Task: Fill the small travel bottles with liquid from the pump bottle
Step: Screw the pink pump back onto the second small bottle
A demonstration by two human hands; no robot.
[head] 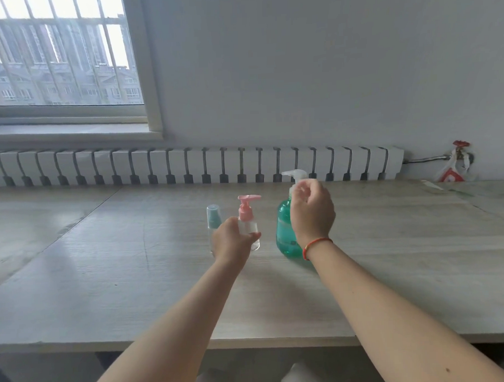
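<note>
A green pump bottle [284, 229] with a white pump head [295, 174] stands on the wooden table [133, 266]. My right hand [311, 211] is in front of its neck, fingers curled around the collar just under the pump head. Left of it stands a clear small travel bottle with a pink pump top [247, 209]; my left hand [232, 240] wraps its clear body near the base. A second small clear bottle with a pale blue cap [213, 216] stands just behind and left of my left hand, partly hidden by it.
A long white radiator [187, 164] runs along the wall behind the table. A pipe with a red valve [461, 150] and a plastic bag are at the far right. The table's front edge [164, 344] lies near my body.
</note>
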